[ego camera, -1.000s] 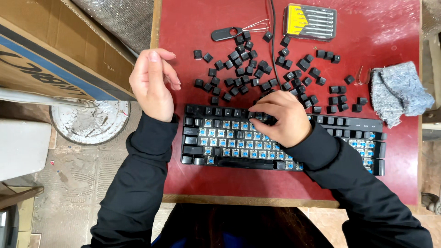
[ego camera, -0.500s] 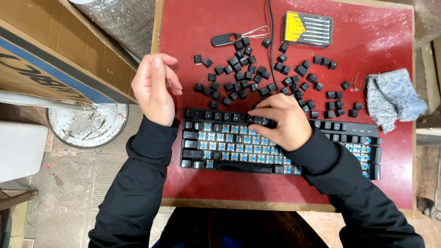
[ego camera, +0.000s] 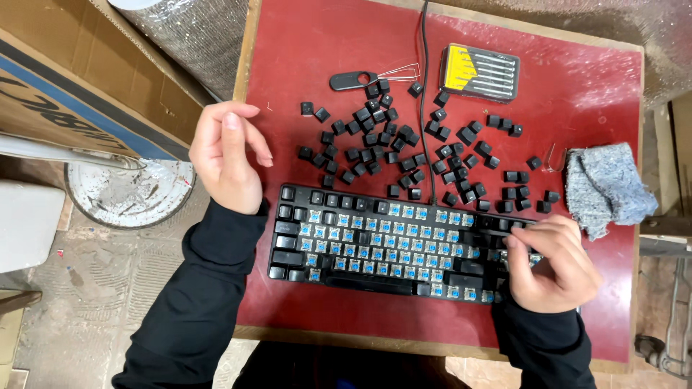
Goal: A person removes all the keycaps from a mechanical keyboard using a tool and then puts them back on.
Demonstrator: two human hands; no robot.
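Fingers of the right hand (ego camera: 551,263) are curling onto the right end of the black keyboard (ego camera: 382,241), gripping nothing visible. Left hand (ego camera: 227,155) is hovering open, empty, at the red table's (ego camera: 317,57) left edge; loose keycaps (ego camera: 382,137) are lying beyond.

The right hand (ego camera: 551,263) covers the right end of the keyboard (ego camera: 375,245), so whatever its fingertips pinch cannot be told, the cable (ego camera: 424,86) runs off the top edge, the cardboard box (ego camera: 72,79) is cropped at left, and the cloth (ego camera: 605,187) hides part of a wire tool.
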